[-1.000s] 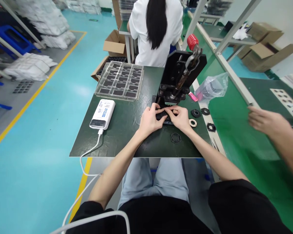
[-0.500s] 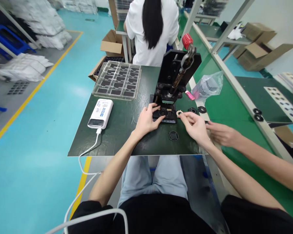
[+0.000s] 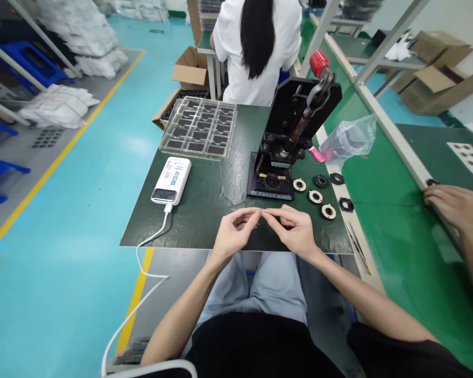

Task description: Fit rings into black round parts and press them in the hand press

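In front of the press, my left hand [image 3: 236, 234] and my right hand [image 3: 295, 231] meet with pinched fingertips. Whatever they pinch is too small or hidden to make out. Behind them stands a black hand press [image 3: 299, 115] with a red knob [image 3: 319, 63]. A dark round part [image 3: 272, 181] sits in the fixture at its base. To the right of the base lie several small rings, among them a cream-faced ring [image 3: 315, 197], another cream-faced ring [image 3: 328, 211] and a black ring [image 3: 320, 181].
A clear compartment tray [image 3: 199, 127] and a white power bank [image 3: 171, 181] with a cable lie on the left. Tweezers [image 3: 358, 247] and black rings [image 3: 346, 205] rest on the right rail. Beyond is a co-worker's hand [image 3: 455, 207]. Another person [image 3: 256, 52] sits ahead.
Both my hands have left the press base and rings and come together nearer me. The dark disc on the table no longer shows. More rings are visible; the co-worker's hand has moved right.
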Demonstrator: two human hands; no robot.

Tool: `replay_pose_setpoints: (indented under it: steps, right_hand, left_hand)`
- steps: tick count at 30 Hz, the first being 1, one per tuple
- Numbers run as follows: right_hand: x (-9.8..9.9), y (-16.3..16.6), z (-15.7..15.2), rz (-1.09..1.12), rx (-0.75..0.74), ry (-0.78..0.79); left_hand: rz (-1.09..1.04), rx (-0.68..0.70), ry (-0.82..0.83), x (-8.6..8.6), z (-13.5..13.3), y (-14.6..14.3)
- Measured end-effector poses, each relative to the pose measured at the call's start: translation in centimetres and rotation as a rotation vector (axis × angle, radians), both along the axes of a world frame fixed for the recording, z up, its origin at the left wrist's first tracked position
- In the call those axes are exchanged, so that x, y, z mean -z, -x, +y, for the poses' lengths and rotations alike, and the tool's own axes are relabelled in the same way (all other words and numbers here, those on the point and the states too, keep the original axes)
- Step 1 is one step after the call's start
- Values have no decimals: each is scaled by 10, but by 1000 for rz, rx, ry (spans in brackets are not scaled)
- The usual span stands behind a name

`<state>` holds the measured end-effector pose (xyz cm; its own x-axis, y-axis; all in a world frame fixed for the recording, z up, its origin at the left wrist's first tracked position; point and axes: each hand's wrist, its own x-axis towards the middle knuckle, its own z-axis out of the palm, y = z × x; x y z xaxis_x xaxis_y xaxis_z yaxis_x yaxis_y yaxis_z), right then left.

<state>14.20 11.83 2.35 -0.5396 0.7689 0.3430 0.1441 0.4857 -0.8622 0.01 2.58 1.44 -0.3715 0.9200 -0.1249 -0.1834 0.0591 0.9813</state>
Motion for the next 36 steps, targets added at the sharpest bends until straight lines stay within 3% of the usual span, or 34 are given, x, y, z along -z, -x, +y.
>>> replay_pose_setpoints:
  steps: [4,10,18,22,25,28,31,36]
  right_hand:
    - [1,-4,-1,-27,-2,4]
    - [1,-8,5,-18,-59,-137]
    - [4,-12,7,4,-154,-173]
    - [-6,-16,5,-57,-220,-178]
    - [-15,-20,6,-89,-200,-32]
    - [-16,-20,3,36,-23,261]
    - [-8,-17,-9,184,95,494]
    - [1,-11,-26,174,64,625]
  left_hand:
    - [-155,59,70,-3,6,5]
    - [-230,123,136,-8,12,5]
    - [-377,183,166,-9,14,7]
    - [-374,164,136,-10,13,1]
    - [-304,106,105,-9,12,-3]
    - [-182,81,81,-7,12,-6]
    - [-95,147,47,-3,11,-8]
    - [-31,218,7,5,11,-9]
